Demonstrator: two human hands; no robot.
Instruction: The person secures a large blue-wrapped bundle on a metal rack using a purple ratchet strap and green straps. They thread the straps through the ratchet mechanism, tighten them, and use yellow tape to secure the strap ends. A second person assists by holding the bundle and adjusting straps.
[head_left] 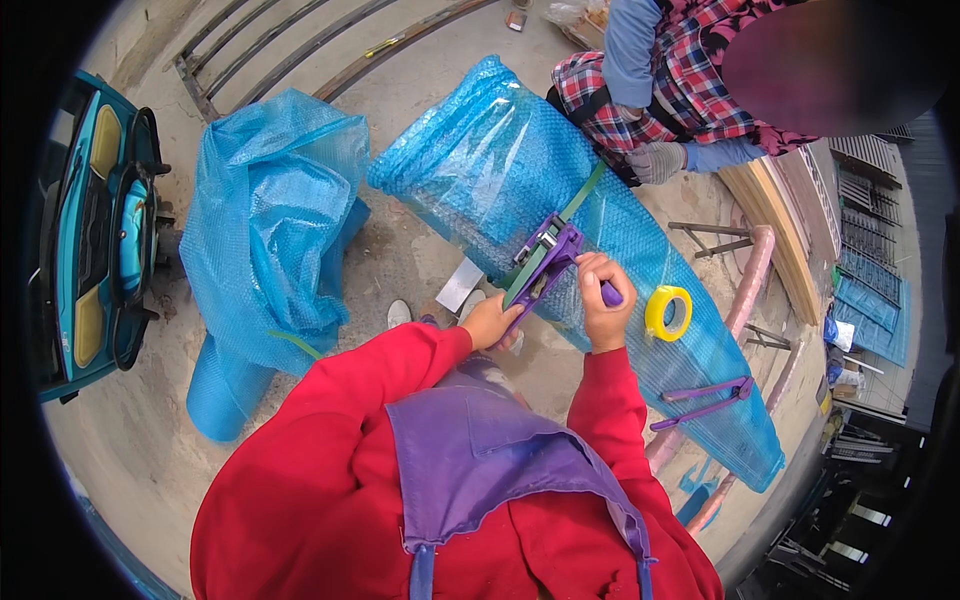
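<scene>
- The long bundle [460, 165] lies slantwise before the person, broad at its upper-left end and tapering to a narrow lower-right end. Its skin is translucent blue bubble wrap, dimpled all over, with white glare streaks near the broad end, where the wrap is bunched and creased; clear, shiny bands cross it in places.
- A roll of blue bubble wrap [262, 235], loosely crumpled at the top, stands apart from the bundle, off its broad end.
- A bar wrapped in pink [754, 280] emerges past the bundle's far edge.
- The purple strapping tool [546, 264], with metal parts in its middle, sits at the bundle's near edge, about midway along, and partly overhangs it.
- A second purple tool [742, 388], its two long handles spread apart, lies across the bundle toward the narrow end.
- The right hand [604, 305] is closed in a fist around the strapping tool's lever, the purple tip showing past the fingers.
- The left hand [492, 320] is wrapped around the tool's lower end, thumb on top.
- A co-worker's grey-gloved hand [656, 162] is just beside the far edge; contact cannot be told.
- A yellow tape roll [653, 313] lies flat between the bundle's long edges.
- A thin green strap [585, 190] runs from the far edge into the strapping tool.
</scene>
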